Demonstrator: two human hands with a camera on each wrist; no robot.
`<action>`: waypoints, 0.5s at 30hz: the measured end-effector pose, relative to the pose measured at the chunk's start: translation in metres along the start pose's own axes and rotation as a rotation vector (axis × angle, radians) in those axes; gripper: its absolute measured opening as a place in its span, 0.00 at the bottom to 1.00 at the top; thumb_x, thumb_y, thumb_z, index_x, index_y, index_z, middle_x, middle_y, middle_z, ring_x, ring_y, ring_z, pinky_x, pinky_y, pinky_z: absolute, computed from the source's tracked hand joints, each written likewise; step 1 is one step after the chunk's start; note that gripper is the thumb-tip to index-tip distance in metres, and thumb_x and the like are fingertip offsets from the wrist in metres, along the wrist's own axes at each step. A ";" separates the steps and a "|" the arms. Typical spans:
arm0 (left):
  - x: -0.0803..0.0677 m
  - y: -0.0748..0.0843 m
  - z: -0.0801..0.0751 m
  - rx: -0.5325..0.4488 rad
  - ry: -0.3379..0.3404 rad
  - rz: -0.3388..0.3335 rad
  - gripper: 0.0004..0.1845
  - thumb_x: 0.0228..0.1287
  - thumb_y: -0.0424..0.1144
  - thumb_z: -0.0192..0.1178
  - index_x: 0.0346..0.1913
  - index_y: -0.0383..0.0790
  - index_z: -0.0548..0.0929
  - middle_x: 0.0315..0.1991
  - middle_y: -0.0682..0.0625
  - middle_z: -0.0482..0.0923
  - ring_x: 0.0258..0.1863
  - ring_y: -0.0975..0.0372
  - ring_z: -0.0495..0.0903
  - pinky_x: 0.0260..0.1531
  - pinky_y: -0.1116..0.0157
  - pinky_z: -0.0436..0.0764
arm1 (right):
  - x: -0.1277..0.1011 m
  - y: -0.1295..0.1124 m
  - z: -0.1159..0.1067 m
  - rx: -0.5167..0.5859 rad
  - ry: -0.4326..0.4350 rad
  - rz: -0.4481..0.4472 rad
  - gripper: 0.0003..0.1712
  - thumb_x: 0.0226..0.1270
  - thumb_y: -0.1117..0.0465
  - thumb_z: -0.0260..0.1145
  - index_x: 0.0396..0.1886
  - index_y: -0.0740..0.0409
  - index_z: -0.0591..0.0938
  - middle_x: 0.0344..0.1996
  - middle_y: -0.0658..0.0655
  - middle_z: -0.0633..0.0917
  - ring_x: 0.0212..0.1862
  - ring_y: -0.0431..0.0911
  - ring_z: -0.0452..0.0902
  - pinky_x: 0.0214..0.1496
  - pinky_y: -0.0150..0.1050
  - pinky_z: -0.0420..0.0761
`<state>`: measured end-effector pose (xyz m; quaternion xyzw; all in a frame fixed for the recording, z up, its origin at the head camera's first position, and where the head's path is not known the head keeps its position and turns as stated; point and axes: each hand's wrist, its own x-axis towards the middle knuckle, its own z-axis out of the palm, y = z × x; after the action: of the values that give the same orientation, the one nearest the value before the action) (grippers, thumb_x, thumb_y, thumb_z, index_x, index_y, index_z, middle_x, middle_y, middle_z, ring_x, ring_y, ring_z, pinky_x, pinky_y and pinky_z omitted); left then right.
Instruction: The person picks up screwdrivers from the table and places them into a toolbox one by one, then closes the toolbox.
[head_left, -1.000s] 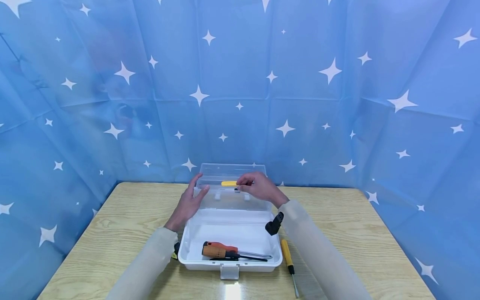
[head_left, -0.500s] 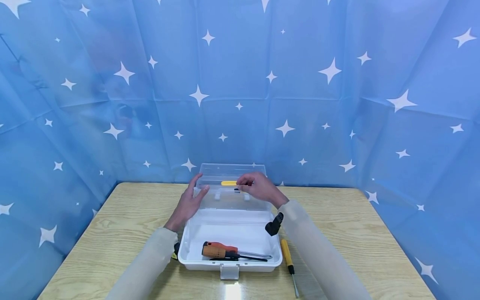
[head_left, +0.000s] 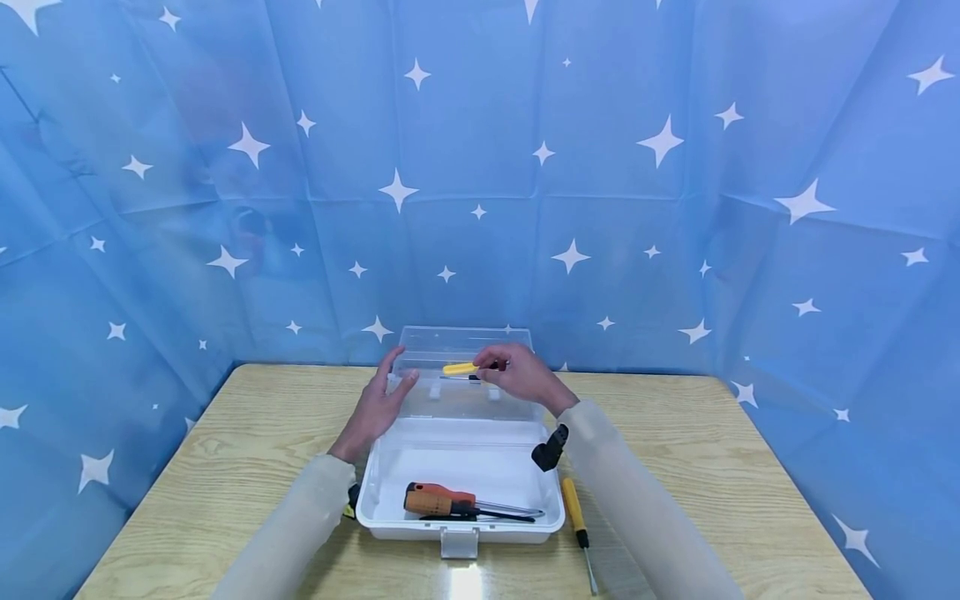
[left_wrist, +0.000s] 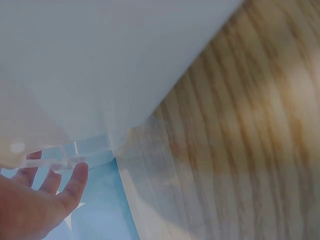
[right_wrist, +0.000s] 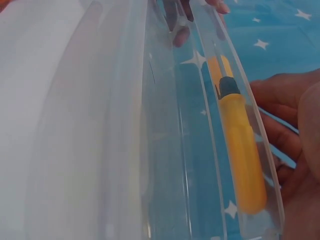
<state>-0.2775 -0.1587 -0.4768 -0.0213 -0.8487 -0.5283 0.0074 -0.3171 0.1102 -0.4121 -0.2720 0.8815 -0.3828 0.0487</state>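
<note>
A clear plastic toolbox (head_left: 375,508) stands open on the wooden table, its transparent lid (head_left: 461,400) upright at the back. My left hand (head_left: 378,400) rests with straight fingers against the lid's left edge; the left wrist view shows those fingers (left_wrist: 55,185) at the clear rim. My right hand (head_left: 513,375) pinches a small yellow-handled screwdriver (head_left: 459,367) at the lid's upper part. In the right wrist view, that yellow handle (right_wrist: 242,160) lies behind the clear lid wall, beside my right fingers (right_wrist: 287,115).
An orange-handled screwdriver (head_left: 438,500) and a thin black tool lie in the white box base. Another yellow-handled screwdriver (head_left: 576,517) lies on the table (head_left: 675,467) right of the box. Blue star-patterned cloth (head_left: 480,167) closes in the back and both sides.
The yellow handle in my right hand has tilted slightly. Both hands stay almost where they were at the lid.
</note>
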 end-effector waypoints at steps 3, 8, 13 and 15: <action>0.000 0.000 0.000 -0.002 -0.001 -0.006 0.44 0.62 0.76 0.47 0.77 0.69 0.49 0.80 0.47 0.46 0.76 0.41 0.52 0.64 0.32 0.60 | 0.000 0.001 0.000 -0.002 0.000 0.002 0.10 0.71 0.61 0.64 0.49 0.51 0.86 0.43 0.50 0.86 0.40 0.46 0.75 0.43 0.39 0.77; -0.001 0.000 0.001 -0.005 -0.002 -0.006 0.43 0.62 0.76 0.47 0.77 0.69 0.49 0.80 0.47 0.47 0.76 0.41 0.51 0.65 0.33 0.60 | 0.000 0.001 -0.002 -0.012 0.007 0.003 0.10 0.71 0.60 0.64 0.49 0.51 0.86 0.44 0.50 0.86 0.40 0.45 0.76 0.42 0.40 0.77; -0.001 0.000 0.000 -0.006 -0.001 0.007 0.41 0.66 0.72 0.48 0.77 0.68 0.50 0.80 0.47 0.47 0.77 0.42 0.51 0.66 0.33 0.58 | -0.001 -0.001 -0.004 -0.013 0.016 0.010 0.10 0.71 0.58 0.65 0.49 0.50 0.86 0.44 0.49 0.86 0.39 0.45 0.75 0.40 0.40 0.77; -0.001 0.001 0.000 -0.007 0.000 0.009 0.39 0.68 0.69 0.49 0.77 0.68 0.50 0.80 0.47 0.47 0.77 0.42 0.51 0.66 0.33 0.57 | -0.002 -0.001 -0.005 -0.014 0.018 0.012 0.10 0.71 0.58 0.65 0.49 0.50 0.86 0.43 0.49 0.86 0.38 0.45 0.75 0.40 0.40 0.77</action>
<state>-0.2769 -0.1585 -0.4763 -0.0251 -0.8468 -0.5313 0.0099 -0.3165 0.1137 -0.4081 -0.2634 0.8862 -0.3789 0.0413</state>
